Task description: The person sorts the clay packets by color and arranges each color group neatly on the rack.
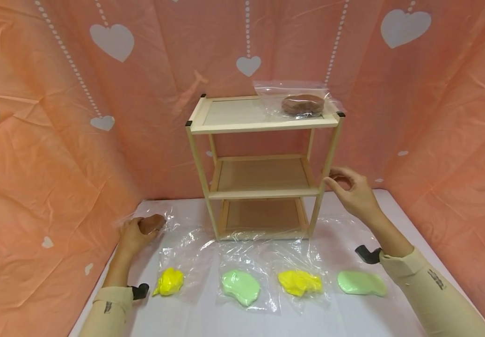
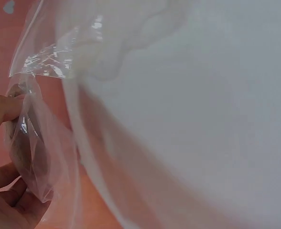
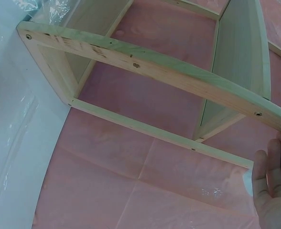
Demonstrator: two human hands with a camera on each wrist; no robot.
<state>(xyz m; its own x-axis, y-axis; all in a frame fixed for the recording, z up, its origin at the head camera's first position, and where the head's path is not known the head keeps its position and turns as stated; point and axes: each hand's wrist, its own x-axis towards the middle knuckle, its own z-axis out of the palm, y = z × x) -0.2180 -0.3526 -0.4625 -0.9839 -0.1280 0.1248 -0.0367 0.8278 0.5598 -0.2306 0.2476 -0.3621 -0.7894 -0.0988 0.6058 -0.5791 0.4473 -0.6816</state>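
Note:
On the left, my left hand (image 1: pixel 130 237) grips a brown lump (image 1: pixel 152 224) in a clear plastic bag. The left wrist view has the thumb and fingers around this bagged lump (image 2: pixel 28 148), with loose plastic hanging beside it. My right hand (image 1: pixel 357 195) is beside a three-tier wooden shelf (image 1: pixel 263 193), its fingertips right at the right front post. In the right wrist view, the fingers of that hand (image 3: pixel 276 191) look relaxed and close to the side frame (image 3: pixel 145 69). Another bagged brown lump (image 1: pixel 303 105) lies on the top tier, toward the right.
Along the front of the white table lie bagged lumps: yellow (image 1: pixel 170 282), light green (image 1: pixel 241 286), yellow (image 1: pixel 300 282) and light green (image 1: pixel 362 283). Their plastic reaches back to the shelf's foot. Orange-pink cloth (image 1: pixel 162 61) with white hearts hangs behind and at both sides.

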